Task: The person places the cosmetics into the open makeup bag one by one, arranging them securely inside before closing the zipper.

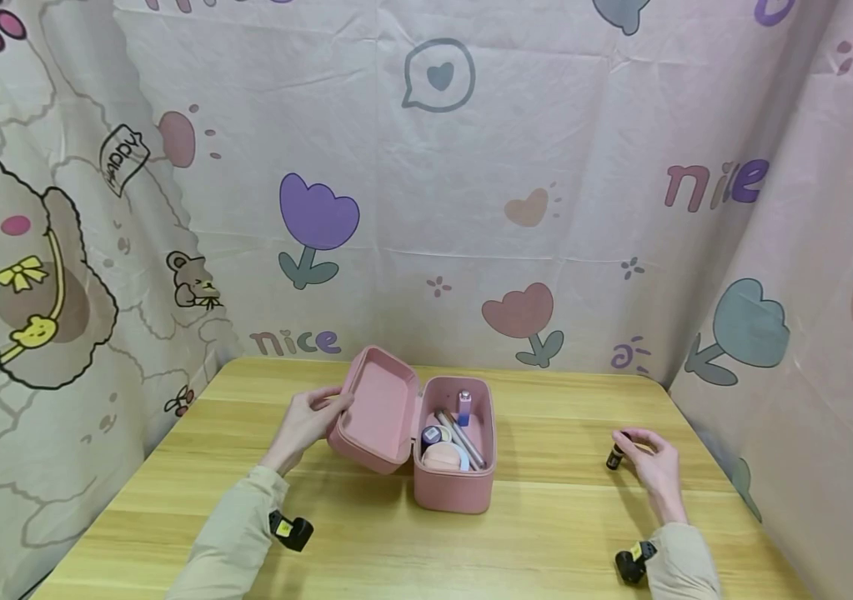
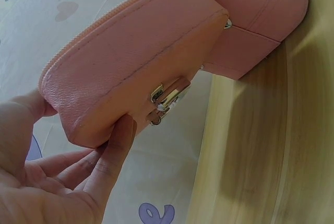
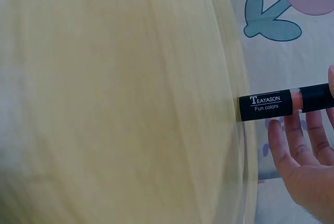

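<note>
A pink zippered cosmetic case (image 1: pixel 453 493) stands on the table with its lid (image 1: pixel 379 406) swung out to the left. My left hand (image 1: pixel 303 430) grips that lid by its outer edge, thumb and fingers on either side. In the left wrist view, a gold-coloured metal fitting (image 2: pixel 168 100) shows on the lid's outside. Over at the right, my right hand (image 1: pixel 657 472) holds a black lipstick tube (image 3: pixel 265 105) by its upper end. The tube is upright, its lower end at or near the tabletop; white lettering and a coral band mark it.
Inside the case are a purple-blue tube (image 1: pixel 464 410), slim pencil-like sticks (image 1: pixel 469 443), a small round dark container (image 1: pixel 430 435) and a rounded peach-coloured item (image 1: pixel 441 456). The wooden table (image 1: pixel 546 533) ends at a printed curtain (image 1: pixel 426 167) behind and at both sides.
</note>
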`<state>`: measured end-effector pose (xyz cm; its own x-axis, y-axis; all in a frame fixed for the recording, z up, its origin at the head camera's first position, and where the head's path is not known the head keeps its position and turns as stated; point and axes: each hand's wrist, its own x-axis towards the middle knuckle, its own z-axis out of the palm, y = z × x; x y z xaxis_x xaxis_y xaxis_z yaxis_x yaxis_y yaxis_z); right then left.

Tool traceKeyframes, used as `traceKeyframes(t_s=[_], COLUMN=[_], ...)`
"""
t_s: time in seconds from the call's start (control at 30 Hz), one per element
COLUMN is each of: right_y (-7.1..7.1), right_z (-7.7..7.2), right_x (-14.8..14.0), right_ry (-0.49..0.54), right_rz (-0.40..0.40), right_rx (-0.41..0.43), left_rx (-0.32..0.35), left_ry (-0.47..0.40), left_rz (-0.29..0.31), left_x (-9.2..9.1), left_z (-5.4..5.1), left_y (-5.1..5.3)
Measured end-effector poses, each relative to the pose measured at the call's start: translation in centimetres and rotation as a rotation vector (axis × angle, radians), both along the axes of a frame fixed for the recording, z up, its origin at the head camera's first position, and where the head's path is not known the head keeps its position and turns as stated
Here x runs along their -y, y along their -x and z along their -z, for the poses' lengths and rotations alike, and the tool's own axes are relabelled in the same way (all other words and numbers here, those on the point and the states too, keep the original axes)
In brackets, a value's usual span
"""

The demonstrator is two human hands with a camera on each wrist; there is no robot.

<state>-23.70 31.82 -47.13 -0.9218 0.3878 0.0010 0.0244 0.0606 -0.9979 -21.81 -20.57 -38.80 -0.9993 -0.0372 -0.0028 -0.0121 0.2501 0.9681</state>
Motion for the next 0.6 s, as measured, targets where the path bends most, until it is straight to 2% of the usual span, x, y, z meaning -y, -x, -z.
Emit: traceKeyframes(t_s=[0.17, 0.33, 0.5, 0.6], right_y=[-0.01, 0.02, 0.12, 0.20], right_z=[0.01, 0.06, -0.10, -0.43], right_x=[-0.01, 0.05, 0.21, 0.45], right_ry=[-0.032, -0.084, -0.076, -0.094], right_rz=[0.004, 0.029, 0.067, 0.064], right_rx=[0.007, -0.020, -0.045, -0.063], left_rx=[-0.010, -0.017, -0.014, -0.007], left_ry=[-0.006, -0.014, -0.015, -0.024], left_rz=[0.006, 0.004, 0.016, 0.015], left_x=[0.02, -0.04, -0.04, -0.01], left_z=[0.05, 0.07, 0.07, 0.04], left_y=[0.01, 0.04, -0.01, 0.03])
